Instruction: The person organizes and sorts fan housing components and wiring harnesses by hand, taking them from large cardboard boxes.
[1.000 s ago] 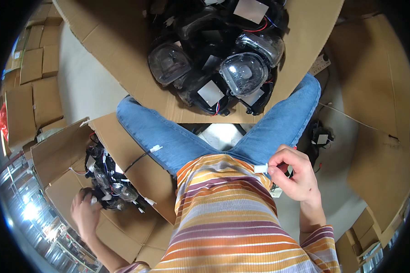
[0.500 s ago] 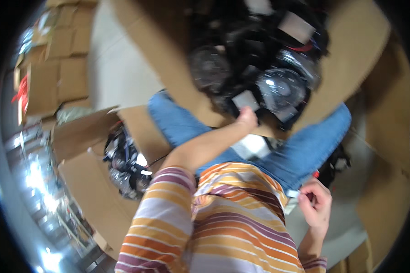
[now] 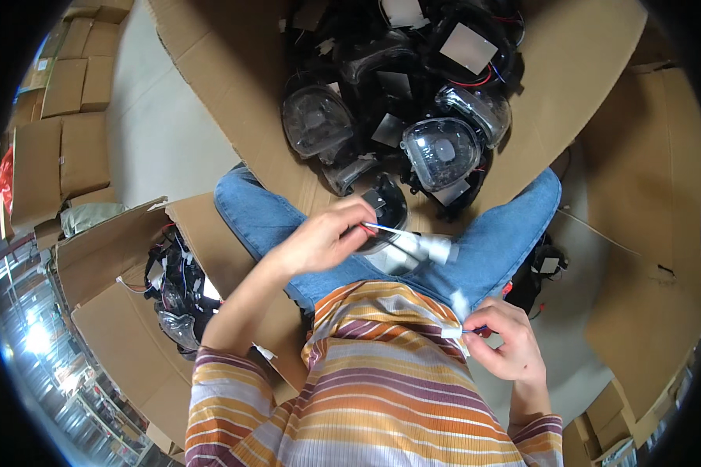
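My left hand [image 3: 327, 237] is closed, its fingertips pinching thin wires [image 3: 378, 226] in blue, red and white. A blurred white piece [image 3: 436, 249] trails at their far end. Just beyond these fingers sits a small black lamp unit [image 3: 387, 204]; the hand hides part of it. My right hand [image 3: 502, 338] is also closed, pinching a short blue-and-red wire lead [image 3: 475, 331] with a white connector [image 3: 451, 332] at its tip, close to my waist. Another blurred white bit [image 3: 460, 302] shows just above it.
A large open cardboard box [image 3: 210, 70] between my knees holds many black lamp units with clear lenses [image 3: 442, 152]. To my left stands a smaller box [image 3: 132, 311] with more lamps [image 3: 177, 327]. Further black parts [image 3: 549, 265] lie beside my right knee. Cardboard [image 3: 646, 194] rises at right.
My left hand has come back from the large box toward my lap and now pinches wires. My right hand has shifted slightly left, still pinching. The view has moved and sharpened.
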Motion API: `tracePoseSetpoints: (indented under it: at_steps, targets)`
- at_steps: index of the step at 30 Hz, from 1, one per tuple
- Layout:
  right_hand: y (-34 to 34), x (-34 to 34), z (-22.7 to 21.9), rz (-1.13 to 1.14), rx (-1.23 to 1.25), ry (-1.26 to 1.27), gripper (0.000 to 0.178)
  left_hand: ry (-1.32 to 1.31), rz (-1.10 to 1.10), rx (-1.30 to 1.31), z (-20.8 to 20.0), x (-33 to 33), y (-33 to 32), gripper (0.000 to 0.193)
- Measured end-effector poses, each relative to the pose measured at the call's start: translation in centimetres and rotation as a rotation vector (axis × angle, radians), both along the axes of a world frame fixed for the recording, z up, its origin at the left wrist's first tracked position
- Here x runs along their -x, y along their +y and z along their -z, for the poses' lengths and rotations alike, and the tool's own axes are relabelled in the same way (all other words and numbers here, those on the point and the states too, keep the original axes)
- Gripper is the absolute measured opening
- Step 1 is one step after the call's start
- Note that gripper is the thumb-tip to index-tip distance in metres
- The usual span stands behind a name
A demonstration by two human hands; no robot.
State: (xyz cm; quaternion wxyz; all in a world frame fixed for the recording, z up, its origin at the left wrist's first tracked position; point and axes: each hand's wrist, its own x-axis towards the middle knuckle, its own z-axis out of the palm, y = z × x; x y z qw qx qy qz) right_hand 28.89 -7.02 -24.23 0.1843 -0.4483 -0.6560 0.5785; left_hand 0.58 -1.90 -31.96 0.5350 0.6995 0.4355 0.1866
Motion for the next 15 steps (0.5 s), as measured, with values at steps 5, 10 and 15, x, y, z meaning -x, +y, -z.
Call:
tracePoseSetpoints:
  at_steps: [5, 10, 15]
  targets:
    - [-0.2, -0.1, -0.4, 0.066, 0.041, 0.008, 0.008, -0.102, -0.081, 0.282, -3.0, -3.2, -2.0, 0.026]
    - [-0.5, -0.6, -0.8, 0.135, 0.088, 0.019, 0.006, -0.211, -0.035, 0.351, -4.5, -3.8, -2.7, 0.02]
    - [0.1, -1.9, -1.5, 0.262, 0.08, 0.093, 0.006, -0.325, 0.0, 0.22, -4.0, -4.5, -3.5, 0.02]
